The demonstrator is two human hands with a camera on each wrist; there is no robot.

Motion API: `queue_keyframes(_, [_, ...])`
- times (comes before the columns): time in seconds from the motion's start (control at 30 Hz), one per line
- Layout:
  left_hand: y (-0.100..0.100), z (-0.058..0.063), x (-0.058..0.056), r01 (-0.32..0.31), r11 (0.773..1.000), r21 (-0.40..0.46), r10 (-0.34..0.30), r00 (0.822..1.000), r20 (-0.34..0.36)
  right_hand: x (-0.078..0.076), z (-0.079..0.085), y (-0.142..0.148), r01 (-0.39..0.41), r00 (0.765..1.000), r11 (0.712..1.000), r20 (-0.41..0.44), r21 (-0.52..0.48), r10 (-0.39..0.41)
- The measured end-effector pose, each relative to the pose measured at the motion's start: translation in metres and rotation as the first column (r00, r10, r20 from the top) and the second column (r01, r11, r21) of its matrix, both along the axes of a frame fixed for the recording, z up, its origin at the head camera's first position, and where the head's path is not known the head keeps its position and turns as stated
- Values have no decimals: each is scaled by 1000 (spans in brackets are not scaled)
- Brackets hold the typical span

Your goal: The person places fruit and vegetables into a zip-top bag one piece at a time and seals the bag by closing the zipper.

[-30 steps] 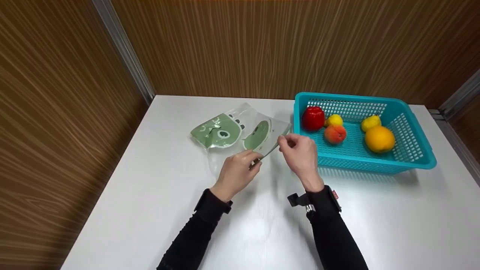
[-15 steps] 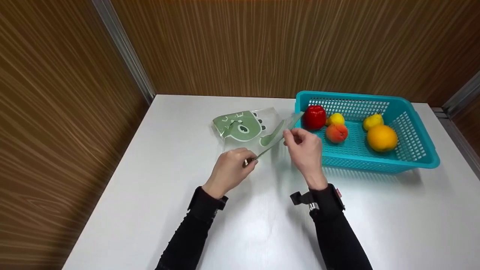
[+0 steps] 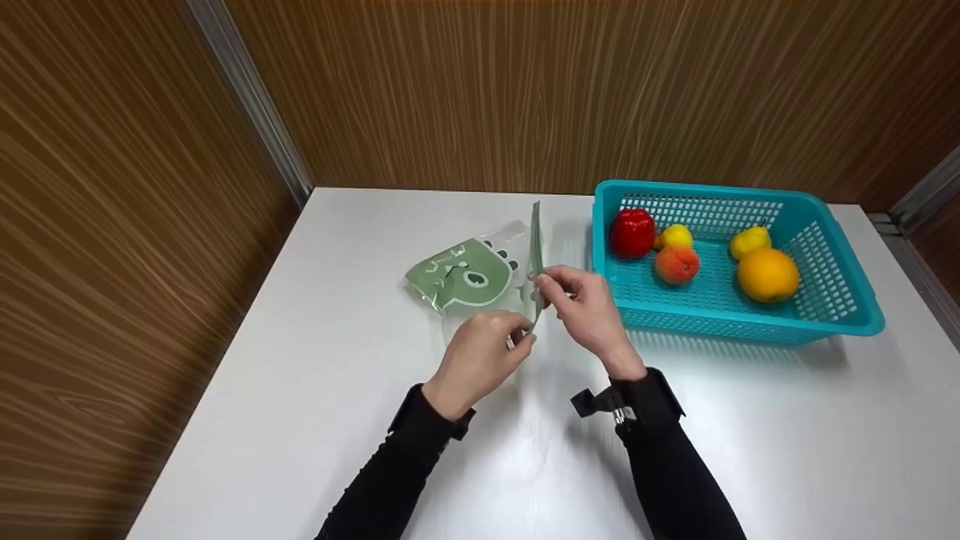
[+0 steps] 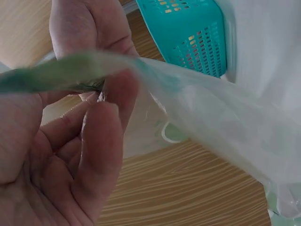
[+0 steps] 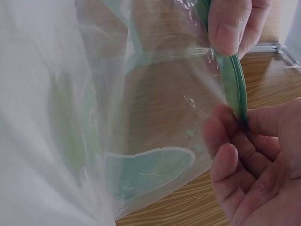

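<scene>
A clear plastic zip bag (image 3: 466, 276) printed with a green cartoon dinosaur lies partly flat on the white table. Its green-edged mouth (image 3: 535, 236) is lifted and seen edge-on. My left hand (image 3: 480, 356) pinches the near end of that edge between thumb and fingers. Further along it, the right hand (image 3: 589, 311) pinches the same edge, close to the left fingertips. In the right wrist view the green zip strip (image 5: 238, 89) runs between both hands, its lips pressed close together. The clear film (image 4: 225, 122) sags away from the hands in the left wrist view.
Right of the hands stands a turquoise basket (image 3: 727, 319). Inside are a red apple-like fruit (image 3: 632, 233), a peach (image 3: 676, 265), an orange (image 3: 768, 275) and two yellow fruits, one a pear (image 3: 750, 242). Wood-grain panels (image 3: 450, 97) wall the table's back and left.
The bag's mouth first swung right toward the basket, then back left to stand edge-on. My right hand has come in closer to the left along the edge.
</scene>
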State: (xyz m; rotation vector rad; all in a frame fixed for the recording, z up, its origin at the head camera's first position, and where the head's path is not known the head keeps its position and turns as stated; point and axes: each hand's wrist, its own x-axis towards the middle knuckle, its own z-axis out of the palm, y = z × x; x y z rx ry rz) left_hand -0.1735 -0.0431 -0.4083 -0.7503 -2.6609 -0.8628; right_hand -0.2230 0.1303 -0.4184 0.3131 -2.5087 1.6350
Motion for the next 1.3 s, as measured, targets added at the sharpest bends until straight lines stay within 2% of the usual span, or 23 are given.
queue_keyframes(0.17, [2, -2, -3, -21, 999, 28, 20, 999, 28, -2, -1, 2, 0, 999, 999, 50, -37, 2])
queue_keyframes(0.43, [-1, -11, -12, -85, 994, 63, 84, 996, 7, -4, -2, 4, 15, 996, 994, 85, -108, -6])
queue_keyframes(0.63, [-1, -13, -14, -61, 991, 116, 54, 996, 64, -4, -3, 5, 2, 993, 982, 114, -190, 20])
queue_keyframes(0.8, [-1, -15, -17, -77, 987, 139, 65, 994, 92, -3, -4, 2, -13, 988, 969, 147, -247, 51])
queue_keyframes(1.0, [-1, -15, -17, -75, 987, 141, 67, 996, 62, -3, -4, 1, -1, 981, 953, 183, -303, 59])
queue_keyframes(1.3, [-1, -11, -14, -86, 990, 112, 82, 996, 39, -3, -5, 0, -10, 979, 939, 186, -345, 78])
